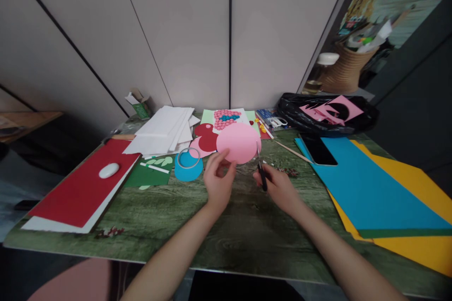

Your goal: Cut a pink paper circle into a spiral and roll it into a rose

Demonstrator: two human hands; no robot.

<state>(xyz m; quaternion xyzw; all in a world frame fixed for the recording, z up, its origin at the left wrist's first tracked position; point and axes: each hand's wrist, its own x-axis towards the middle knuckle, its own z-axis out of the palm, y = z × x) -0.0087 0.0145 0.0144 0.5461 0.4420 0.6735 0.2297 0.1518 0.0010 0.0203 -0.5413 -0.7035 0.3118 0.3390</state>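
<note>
Head view: my left hand [216, 183] pinches the pink disc [240, 141] at seven o'clock; my right hand [280, 186] grips scissors [262, 176] at three.

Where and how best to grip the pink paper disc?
I'd pinch the pink paper disc by its lower-left rim, coming from the left, as the left hand does: it's thin and flat, and the black-handled scissors are at its right edge.
</note>
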